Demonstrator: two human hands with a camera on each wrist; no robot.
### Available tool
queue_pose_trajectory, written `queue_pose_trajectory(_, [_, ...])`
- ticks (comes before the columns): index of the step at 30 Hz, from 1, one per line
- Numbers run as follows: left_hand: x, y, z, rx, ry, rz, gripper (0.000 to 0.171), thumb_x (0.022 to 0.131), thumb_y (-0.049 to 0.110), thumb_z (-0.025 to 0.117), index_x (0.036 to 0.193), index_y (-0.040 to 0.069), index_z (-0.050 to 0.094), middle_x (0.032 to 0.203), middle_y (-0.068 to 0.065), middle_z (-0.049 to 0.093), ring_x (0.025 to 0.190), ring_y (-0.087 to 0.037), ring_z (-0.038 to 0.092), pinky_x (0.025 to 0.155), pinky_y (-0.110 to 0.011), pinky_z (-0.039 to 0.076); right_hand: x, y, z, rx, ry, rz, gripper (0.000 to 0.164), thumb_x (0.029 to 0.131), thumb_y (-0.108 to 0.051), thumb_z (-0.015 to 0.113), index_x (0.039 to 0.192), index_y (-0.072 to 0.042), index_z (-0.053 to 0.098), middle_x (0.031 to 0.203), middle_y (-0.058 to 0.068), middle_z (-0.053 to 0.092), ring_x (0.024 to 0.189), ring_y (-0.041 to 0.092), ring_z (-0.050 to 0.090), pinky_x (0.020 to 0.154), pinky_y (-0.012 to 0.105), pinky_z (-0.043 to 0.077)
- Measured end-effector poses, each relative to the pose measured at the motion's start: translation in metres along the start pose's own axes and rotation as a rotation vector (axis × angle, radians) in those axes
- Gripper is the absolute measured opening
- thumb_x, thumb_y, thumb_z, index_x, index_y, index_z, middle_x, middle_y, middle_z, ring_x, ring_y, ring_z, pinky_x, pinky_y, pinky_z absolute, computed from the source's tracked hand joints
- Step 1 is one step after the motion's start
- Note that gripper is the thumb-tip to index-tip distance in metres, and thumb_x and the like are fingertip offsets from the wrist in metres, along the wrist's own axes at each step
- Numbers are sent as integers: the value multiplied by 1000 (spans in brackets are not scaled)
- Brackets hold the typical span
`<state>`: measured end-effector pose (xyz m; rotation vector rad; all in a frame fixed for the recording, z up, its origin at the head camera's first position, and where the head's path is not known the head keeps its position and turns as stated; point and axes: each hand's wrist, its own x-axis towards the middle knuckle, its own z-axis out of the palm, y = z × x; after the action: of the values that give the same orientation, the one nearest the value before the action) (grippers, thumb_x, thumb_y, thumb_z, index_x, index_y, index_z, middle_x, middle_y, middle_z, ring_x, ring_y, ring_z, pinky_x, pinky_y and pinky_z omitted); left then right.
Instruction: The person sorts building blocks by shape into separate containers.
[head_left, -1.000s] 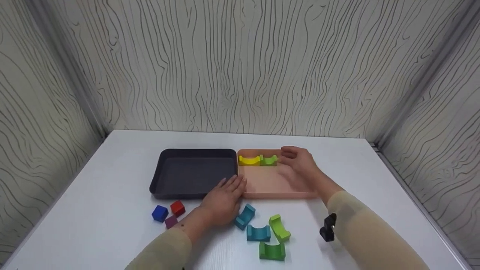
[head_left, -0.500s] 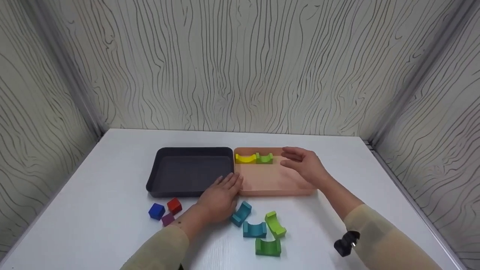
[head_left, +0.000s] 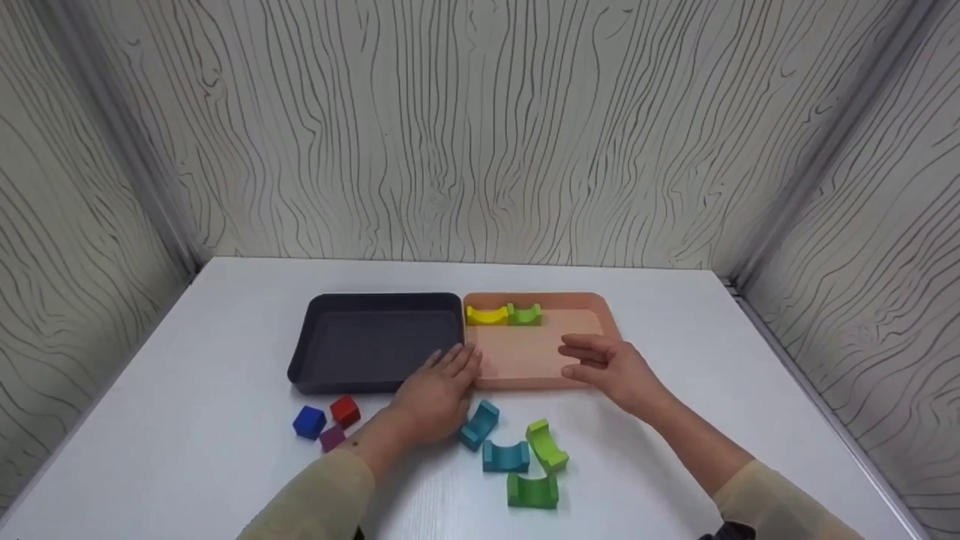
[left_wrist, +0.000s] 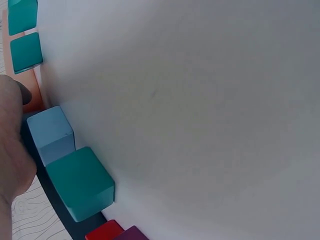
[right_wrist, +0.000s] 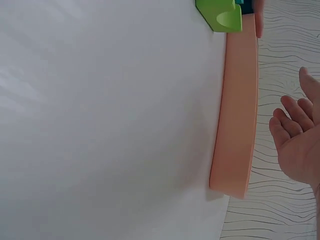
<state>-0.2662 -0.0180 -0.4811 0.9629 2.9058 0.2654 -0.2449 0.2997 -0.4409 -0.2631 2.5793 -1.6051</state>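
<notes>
Head view: right hand [head_left: 618, 376], fingers parted, left hand [head_left: 437, 395], flat, both empty; left seemingly touches pink tray [head_left: 525, 349]; pressing could shift it.

The left hand [head_left: 436, 397] hides one corner of the dark tray [head_left: 375, 341]; the head view crops a black object [head_left: 730, 532] (unidentifiable).

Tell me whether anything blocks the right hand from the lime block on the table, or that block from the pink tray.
Nothing visible stands between the right hand and the lime block. Before the pink tray, only its front wall intervenes; the left hand rests at its left corner, off that path.
</notes>
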Motion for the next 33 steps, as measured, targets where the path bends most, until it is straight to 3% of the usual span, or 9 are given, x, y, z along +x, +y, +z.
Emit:
queue_pose_trajectory(7, [-1, 1, -3, -8, -14, -11, 66, 113, 35, 48, 170, 14, 24, 176, -3, 21, 162, -24, 18, 129, -49, 19, -23, 5, 8, -55, -36, 0, 60, 96, -24, 81, 149, -3, 60, 142, 15, 67, 135, 37, 61, 109, 35, 50])
queue_pose_trajectory(19, [0, 1, 0, -16, -32, -19, 67, 113, 39, 46, 171, 15, 22, 177, -2, 18, 163, -24, 16, 130, -50, 17, -51, 14, 19, -7, -102, 62, 61, 96, -24, 81, 149, -2, 59, 141, 16, 67, 135, 35, 62, 114, 47, 46])
queue_pose_trajectory(33, [0, 1, -1, -18, -26, -18, 68, 112, 36, 48, 171, 15, 22, 177, -2, 19, 163, -23, 16, 129, -49, 17, -75, 23, 39, 27, -173, 43, 64, 92, -23, 85, 146, 2, 60, 139, 20, 68, 134, 38, 62, 106, 35, 54])
